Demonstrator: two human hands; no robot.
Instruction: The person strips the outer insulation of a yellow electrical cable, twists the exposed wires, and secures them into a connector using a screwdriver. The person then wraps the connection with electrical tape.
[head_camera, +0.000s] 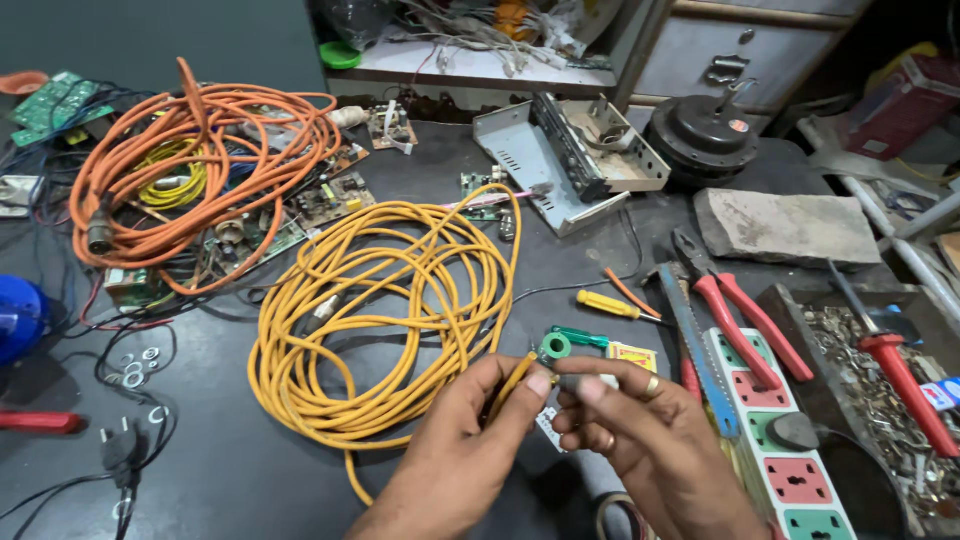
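Head view: the person's left hand (470, 440) pinches the free end of the yellow cable (385, 310) between thumb and forefinger, fingers closed on it just in front of the coil. The right hand (640, 440), with rings on two fingers, is closed on a small grey piece (582, 382) held at the cable end; what that piece is cannot be told. The two hands touch at the fingertips.

The yellow cable lies in a loose coil on the dark workbench (260, 470), its bulk directly ahead of the hands. A roll of green tape (553, 348) sits just beyond the fingertips, beside a green-handled screwdriver (583, 338) and a yellow-handled screwdriver (610, 305).

To the right: red-handled pliers (745, 315) and a saw blade (700, 350) rest across a power strip (790, 440) with red and green sockets. An orange cable (200, 170) is coiled at far left over circuit boards (330, 195). A black plug (122, 445) lies near the left edge.
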